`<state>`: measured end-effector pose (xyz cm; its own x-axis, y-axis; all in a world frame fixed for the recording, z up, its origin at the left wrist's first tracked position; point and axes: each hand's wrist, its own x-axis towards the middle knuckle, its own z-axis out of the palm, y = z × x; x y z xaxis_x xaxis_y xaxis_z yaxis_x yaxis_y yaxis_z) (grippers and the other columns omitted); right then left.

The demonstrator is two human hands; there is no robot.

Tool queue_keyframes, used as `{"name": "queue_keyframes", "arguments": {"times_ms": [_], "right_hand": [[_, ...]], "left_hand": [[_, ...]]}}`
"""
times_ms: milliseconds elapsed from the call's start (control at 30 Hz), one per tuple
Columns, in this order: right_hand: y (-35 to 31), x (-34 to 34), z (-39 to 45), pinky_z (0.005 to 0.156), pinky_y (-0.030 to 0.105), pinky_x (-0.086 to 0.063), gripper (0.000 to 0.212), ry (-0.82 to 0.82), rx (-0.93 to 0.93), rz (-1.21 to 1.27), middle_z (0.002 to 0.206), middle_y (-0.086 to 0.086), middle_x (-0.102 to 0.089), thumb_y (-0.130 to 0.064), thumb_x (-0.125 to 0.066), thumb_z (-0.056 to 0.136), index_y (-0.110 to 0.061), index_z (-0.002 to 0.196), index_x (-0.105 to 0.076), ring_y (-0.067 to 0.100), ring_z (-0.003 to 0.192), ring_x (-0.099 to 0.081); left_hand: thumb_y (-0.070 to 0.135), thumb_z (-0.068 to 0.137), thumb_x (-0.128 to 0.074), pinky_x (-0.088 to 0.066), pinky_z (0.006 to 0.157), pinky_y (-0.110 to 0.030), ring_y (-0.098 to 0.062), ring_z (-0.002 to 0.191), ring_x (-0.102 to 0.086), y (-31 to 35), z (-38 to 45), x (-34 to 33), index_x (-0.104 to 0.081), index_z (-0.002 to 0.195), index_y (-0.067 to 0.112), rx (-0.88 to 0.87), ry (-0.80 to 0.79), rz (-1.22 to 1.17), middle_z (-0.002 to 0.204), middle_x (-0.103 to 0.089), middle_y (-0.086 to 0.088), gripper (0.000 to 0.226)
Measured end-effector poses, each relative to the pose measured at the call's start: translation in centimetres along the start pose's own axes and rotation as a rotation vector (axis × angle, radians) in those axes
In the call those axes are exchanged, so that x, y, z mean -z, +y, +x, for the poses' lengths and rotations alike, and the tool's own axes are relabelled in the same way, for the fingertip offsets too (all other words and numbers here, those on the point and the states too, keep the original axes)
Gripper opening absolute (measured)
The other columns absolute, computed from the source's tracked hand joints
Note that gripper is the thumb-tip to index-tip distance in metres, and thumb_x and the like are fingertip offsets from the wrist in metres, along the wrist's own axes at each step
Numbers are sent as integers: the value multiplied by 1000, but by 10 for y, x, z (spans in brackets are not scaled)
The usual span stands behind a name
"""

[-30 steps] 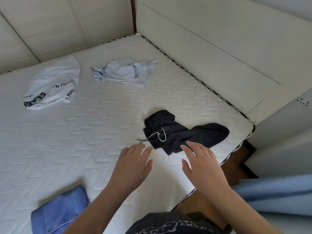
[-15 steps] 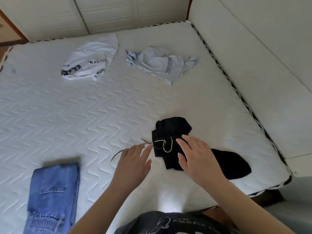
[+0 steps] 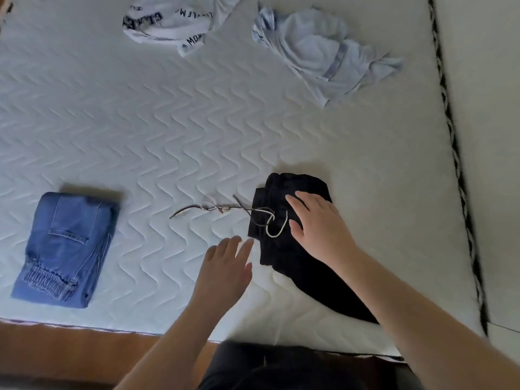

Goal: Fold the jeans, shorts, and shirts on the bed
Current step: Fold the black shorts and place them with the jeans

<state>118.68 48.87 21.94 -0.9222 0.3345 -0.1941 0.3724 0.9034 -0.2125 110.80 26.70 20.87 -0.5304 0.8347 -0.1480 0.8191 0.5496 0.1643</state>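
Crumpled black shorts (image 3: 284,250) lie on the white quilted mattress (image 3: 157,130), their drawstring (image 3: 216,210) trailing out to the left. My right hand (image 3: 318,226) rests flat on top of the shorts, fingers spread. My left hand (image 3: 225,267) hovers open just left of the shorts, above the mattress. Blue jeans (image 3: 66,247), folded into a rectangle, sit at the near left. At the far side lie a crumpled white shirt with black lettering (image 3: 174,22) and a crumpled pale blue shirt (image 3: 323,54).
The mattress's near edge (image 3: 84,323) borders a wooden floor (image 3: 70,350). A black-and-white piped edge (image 3: 455,170) runs down the right side against a pale wall or headboard panel (image 3: 489,108).
The camera has tilted down and nearer to the bed. My right hand has moved further onto the shorts. The drawstring now lies stretched out to the left; my left hand sits lower, beside the shorts.
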Motion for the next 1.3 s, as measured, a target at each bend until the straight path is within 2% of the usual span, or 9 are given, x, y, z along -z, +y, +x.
{"name": "queue_keyframes", "arguments": {"times_ms": [167,300,433,733,833,933,1033,1133,1300], "right_hand": [[23,-63,51,112,39,-31,56,-110,2,0,154,3,-36,-35,-49,98,-21,151,-34,24,141,-33],[36,-110,84,111,40,-33,57,-191,52,-4,156,2,-35,-32,-50,97,-19,150,-34,22,142,-32],[49,-148,116,115,42,-28,60,-263,96,-59,159,2,-29,-30,-49,98,-17,152,-30,23,146,-25],[57,-200,182,120,50,-1,66,-315,236,-298,164,3,-11,-23,-46,97,-20,155,-16,29,151,-2],[62,-203,195,117,56,6,61,-349,227,-370,161,4,-21,-15,-44,95,-20,152,-26,30,150,-4],[70,-201,200,116,61,6,45,-341,224,-424,144,7,-44,-12,-46,92,-18,137,-47,32,145,-20],[80,-195,203,116,61,5,27,-302,219,-501,117,5,-56,-9,-48,90,-15,114,-59,29,128,-40],[88,-188,207,117,61,4,16,-301,204,-548,95,0,-53,-10,-52,88,-16,94,-65,27,115,-44],[111,-178,200,117,56,-2,27,-390,332,-478,124,-2,-60,-39,-60,93,-20,110,-70,28,136,-32]], "left_hand": [[31,74,-77,-56,80,-38,-26,105,-64,-5,14,-75,-64,126,16,5,-156,-65,118,-65,-7,56],[37,97,-48,-41,102,-35,-23,130,-44,-3,30,-132,-28,151,19,137,-356,-189,145,-42,-3,61],[40,99,-44,-39,105,-35,-22,130,-43,-7,47,-173,-12,155,20,327,-390,-359,149,-34,-1,67],[46,94,-54,-39,108,-37,-21,137,-38,-2,75,-231,-13,155,23,614,-498,-790,153,-32,0,77],[47,89,-62,-40,108,-41,-23,134,-41,-2,85,-245,-18,154,22,767,-492,-916,150,-34,-1,82],[42,83,-71,-53,94,-39,-19,114,-57,-1,93,-254,-34,144,23,838,-456,-1012,130,-53,1,74],[34,81,-75,-57,65,-22,-5,81,-67,4,95,-259,-47,123,25,894,-458,-1116,101,-61,14,51],[36,85,-67,-54,64,-21,-4,76,-65,11,95,-259,-54,105,27,850,-435,-1050,91,-62,15,25],[34,90,-55,-51,66,-19,-5,83,-62,1,80,-242,-51,108,27,854,-401,-1099,94,-63,11,20]]}}
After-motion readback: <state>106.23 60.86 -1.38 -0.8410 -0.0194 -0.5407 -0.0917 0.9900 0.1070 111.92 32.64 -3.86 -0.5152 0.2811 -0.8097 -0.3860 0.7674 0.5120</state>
